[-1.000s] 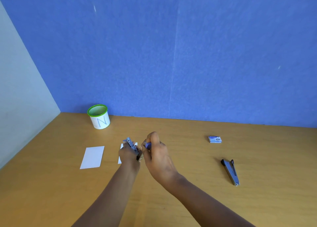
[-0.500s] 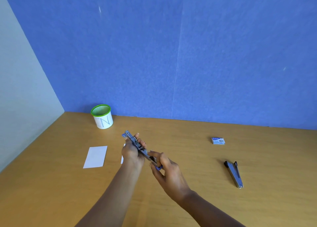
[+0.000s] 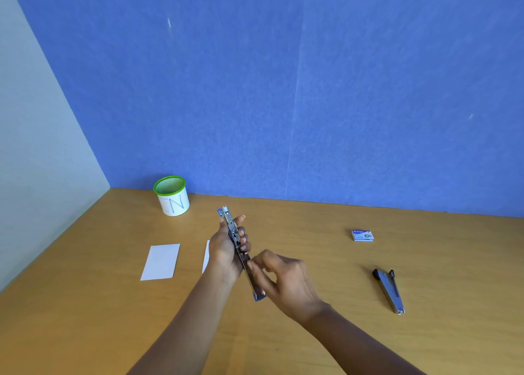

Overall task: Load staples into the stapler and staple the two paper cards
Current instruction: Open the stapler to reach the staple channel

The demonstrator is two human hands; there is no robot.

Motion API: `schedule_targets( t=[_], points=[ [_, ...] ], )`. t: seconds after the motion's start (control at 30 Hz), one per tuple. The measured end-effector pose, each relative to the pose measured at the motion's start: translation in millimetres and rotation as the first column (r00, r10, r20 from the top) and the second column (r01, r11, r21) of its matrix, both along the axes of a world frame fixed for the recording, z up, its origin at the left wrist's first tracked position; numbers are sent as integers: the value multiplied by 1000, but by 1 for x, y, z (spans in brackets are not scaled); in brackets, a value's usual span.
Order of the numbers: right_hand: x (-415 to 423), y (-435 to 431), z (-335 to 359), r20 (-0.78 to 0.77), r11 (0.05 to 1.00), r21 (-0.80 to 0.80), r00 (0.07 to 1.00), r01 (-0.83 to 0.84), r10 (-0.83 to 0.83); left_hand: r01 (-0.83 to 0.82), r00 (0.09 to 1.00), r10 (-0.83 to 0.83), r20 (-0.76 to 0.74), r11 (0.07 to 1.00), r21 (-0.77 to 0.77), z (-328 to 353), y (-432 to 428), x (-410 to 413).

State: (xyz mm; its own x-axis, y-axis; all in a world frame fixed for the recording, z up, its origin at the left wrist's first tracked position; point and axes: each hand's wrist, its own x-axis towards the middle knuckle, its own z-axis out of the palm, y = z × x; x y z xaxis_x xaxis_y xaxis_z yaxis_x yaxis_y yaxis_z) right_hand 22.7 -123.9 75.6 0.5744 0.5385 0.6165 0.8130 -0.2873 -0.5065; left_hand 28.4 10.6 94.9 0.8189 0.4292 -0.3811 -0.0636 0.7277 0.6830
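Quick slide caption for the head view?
Left hand grips the opened stapler; right hand pinches its lower end above the desk.

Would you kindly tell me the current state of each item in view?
Stapler: opened out, gripped by left hand, right hand pinching its lower end.
Staple box: appears closed, untouched.
Left card: flat, unstapled.
Right card: flat, partly hidden.
Second stapler: lying untouched.
Mesh cup: upright.

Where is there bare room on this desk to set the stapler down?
Bare desk lies between the right hand and the staple box, and along the near left edge before the paper card. Crowded: the middle, where both it and the left hand hold the stapler by the second card.
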Motion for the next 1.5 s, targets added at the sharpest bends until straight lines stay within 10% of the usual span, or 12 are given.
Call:
schedule_targets(
  t=[0.4, 1.5],
  points=[
    [30, 18, 62, -135, 972, -170, 973, 163, -187, 171, 984, -178, -1, 940, 295, 17, -21, -8],
    [25, 18, 54, -246, 993, -108, 967, 41, -67, 130, 991, -107, -80, 915, 382, 16, -21, -8]
  ],
)
